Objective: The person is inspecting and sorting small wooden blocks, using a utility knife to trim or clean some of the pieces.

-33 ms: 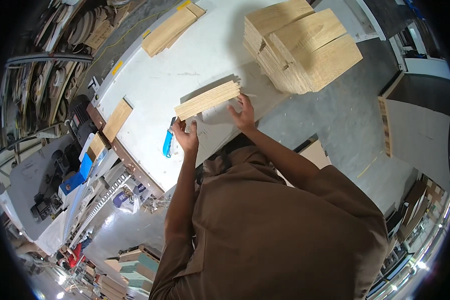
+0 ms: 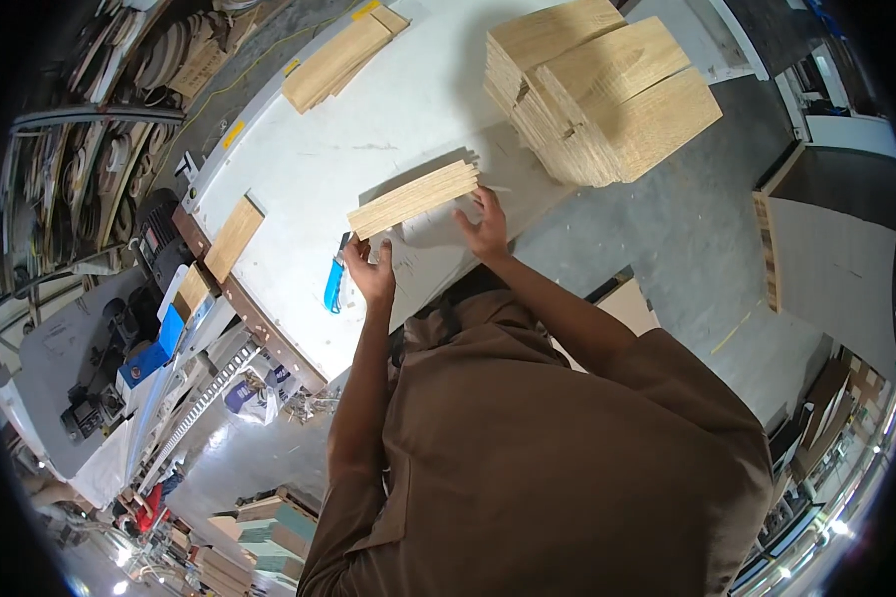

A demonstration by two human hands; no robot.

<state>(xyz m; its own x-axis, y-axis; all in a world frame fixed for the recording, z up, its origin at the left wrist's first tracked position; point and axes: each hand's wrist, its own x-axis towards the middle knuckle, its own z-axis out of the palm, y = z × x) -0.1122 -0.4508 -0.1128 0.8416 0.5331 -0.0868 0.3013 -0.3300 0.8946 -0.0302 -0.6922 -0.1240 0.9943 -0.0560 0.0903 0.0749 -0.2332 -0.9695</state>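
Observation:
A small bundle of thin, pale wood strips (image 2: pixel 413 200) lies between my hands above the white worktable (image 2: pixel 299 189), its layered edges facing me. The strips' right ends are slightly staggered. My left hand (image 2: pixel 371 273) grips the bundle's left end, with the thumb in front. At the right end, the fingers of my right hand (image 2: pixel 486 229) curl around the corner, its thumb on the near side. A blue-handled knife (image 2: pixel 334 286) lies on the table just left of my left hand, its dark blade partly behind the fingers.
A tall stack of wood boards (image 2: pixel 607 95) stands at the table's far right. More strips (image 2: pixel 340 62) lie along the far edge. A single board (image 2: pixel 234 237) rests near the left edge, beside machinery (image 2: pixel 159 229). Shelves of offcuts (image 2: pixel 100 169) stand beyond, far left.

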